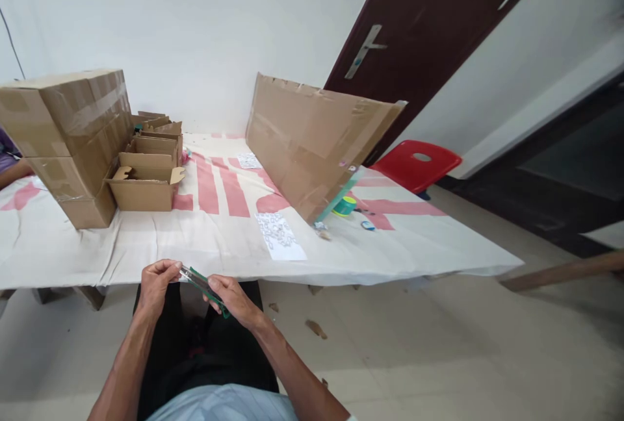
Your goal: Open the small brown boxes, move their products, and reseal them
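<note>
Over my lap, just short of the table's near edge, I have a green utility knife with a silver metal end. My right hand is wrapped round its green handle, thumb on top. At the metal end, my left hand pinches the tip between thumb and fingers. The knife slants, its metal end up and to the left. Beyond it on the table lies a white sheet with printed drawings.
Stacked closed cartons stand at the left beside open small boxes. A large cardboard panel leans on the cloth-covered table. Near it are a green tape roll and a red chair. Another person's arm shows far left.
</note>
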Available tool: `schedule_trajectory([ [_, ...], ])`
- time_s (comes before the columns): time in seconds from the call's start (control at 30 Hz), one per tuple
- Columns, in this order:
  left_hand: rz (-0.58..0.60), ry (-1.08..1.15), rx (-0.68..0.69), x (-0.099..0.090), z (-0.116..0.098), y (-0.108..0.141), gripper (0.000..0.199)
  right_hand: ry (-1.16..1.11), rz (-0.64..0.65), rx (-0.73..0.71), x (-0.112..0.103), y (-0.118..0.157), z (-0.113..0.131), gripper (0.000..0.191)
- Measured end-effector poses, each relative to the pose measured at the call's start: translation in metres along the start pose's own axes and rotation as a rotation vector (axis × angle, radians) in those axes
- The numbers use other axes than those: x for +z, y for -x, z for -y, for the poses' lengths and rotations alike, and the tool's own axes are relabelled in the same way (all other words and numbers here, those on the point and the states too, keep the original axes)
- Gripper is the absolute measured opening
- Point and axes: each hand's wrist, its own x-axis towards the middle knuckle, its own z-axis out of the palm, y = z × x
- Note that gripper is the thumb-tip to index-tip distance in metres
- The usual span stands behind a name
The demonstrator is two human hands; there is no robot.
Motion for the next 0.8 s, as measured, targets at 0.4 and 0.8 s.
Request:
schedule_trajectory([
  [0.4,-0.130,-0.288,0.243,-0.038,-0.017,-0.008,0.044,0.895,-0.678,-0.262,-0.095,-0.032,-0.009,0.031],
  [0.8,0.075,-1.210,0.746,-0.057,0.034,-0.025,0.039,1.231,-0.835,-0.296,-0.157,-0.024,-0.044,0.037],
])
